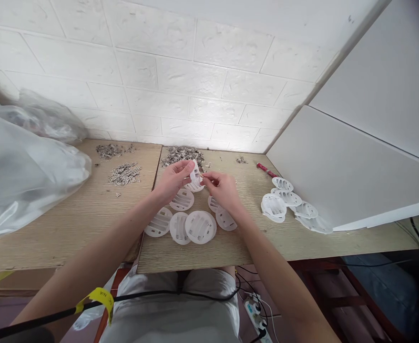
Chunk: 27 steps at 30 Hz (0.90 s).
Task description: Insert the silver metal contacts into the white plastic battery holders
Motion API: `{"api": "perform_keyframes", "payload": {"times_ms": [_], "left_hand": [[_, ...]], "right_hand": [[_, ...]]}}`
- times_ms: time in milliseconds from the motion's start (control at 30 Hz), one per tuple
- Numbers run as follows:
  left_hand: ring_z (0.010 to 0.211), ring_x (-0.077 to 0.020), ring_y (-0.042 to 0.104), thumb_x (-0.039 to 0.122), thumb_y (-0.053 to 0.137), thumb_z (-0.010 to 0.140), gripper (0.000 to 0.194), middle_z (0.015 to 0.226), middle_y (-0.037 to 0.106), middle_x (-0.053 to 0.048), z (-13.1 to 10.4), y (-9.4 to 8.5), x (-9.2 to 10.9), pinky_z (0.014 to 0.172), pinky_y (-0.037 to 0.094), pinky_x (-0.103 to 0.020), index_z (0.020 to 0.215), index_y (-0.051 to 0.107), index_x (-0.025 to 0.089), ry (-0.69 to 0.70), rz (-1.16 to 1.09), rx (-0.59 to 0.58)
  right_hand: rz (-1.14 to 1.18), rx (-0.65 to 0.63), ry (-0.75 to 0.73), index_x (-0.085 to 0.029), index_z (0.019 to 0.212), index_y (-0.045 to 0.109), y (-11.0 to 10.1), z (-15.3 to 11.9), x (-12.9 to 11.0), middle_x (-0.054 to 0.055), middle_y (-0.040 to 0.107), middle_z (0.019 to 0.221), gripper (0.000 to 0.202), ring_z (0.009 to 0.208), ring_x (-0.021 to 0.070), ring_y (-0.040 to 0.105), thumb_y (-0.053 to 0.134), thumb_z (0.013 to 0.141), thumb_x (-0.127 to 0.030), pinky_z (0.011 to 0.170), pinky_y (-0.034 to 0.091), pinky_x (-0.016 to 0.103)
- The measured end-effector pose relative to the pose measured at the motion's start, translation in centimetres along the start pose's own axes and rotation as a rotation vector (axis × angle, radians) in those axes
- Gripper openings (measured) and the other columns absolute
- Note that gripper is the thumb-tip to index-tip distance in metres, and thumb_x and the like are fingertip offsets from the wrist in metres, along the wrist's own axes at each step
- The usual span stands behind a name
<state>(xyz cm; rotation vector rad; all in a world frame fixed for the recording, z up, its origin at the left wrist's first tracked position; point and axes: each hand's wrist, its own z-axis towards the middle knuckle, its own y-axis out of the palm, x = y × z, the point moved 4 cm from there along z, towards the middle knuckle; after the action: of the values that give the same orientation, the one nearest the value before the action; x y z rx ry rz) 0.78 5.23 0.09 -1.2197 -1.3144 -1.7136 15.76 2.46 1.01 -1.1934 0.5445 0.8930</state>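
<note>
My left hand [175,179] is closed on a white slotted plastic disc [196,176], which is tilted up above the table. My right hand [220,186] pinches at the disc's right edge; whatever lies between its fingertips is too small to make out. Several similar white discs [200,227] lie around and below my hands, some overlapping. Just behind my hands is a pile of small metal pieces [182,155].
More metal pieces [124,174] lie on the left table. A large plastic bag [30,166] stands at far left. To the right are several white discs [273,207] and a red tool [266,169], beside a white panel [366,171]. A black cable [141,295] crosses my lap.
</note>
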Motion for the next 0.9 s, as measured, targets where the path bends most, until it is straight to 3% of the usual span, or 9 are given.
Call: {"api": "perform_keyframes", "payload": {"times_ms": [667, 900], "left_hand": [[0.077, -0.0139, 0.063, 0.05, 0.075, 0.07, 0.044, 0.082, 0.065, -0.004, 0.08, -0.1, -0.26, 0.081, 0.052, -0.033, 0.095, 0.067, 0.015, 0.007, -0.001, 0.02], [0.08, -0.0152, 0.064, 0.051, 0.074, 0.07, 0.046, 0.083, 0.066, -0.005, 0.06, -0.39, -0.44, 0.086, 0.051, -0.037, 0.099, 0.067, 0.016, 0.026, 0.114, 0.031]], "right_hand": [[-0.043, 0.009, -0.011, -0.018, 0.093, 0.073, 0.29, -0.06, -0.08, 0.002, 0.071, 0.071, 0.025, 0.057, 0.0122, 0.057, 0.051, 0.083, -0.02, 0.061, 0.043, 0.024], [-0.075, 0.009, -0.015, -0.018, 0.09, 0.075, 0.24, -0.19, -0.26, 0.002, 0.072, 0.073, 0.025, 0.056, 0.0127, 0.056, 0.05, 0.084, -0.019, 0.059, 0.042, 0.025]]}}
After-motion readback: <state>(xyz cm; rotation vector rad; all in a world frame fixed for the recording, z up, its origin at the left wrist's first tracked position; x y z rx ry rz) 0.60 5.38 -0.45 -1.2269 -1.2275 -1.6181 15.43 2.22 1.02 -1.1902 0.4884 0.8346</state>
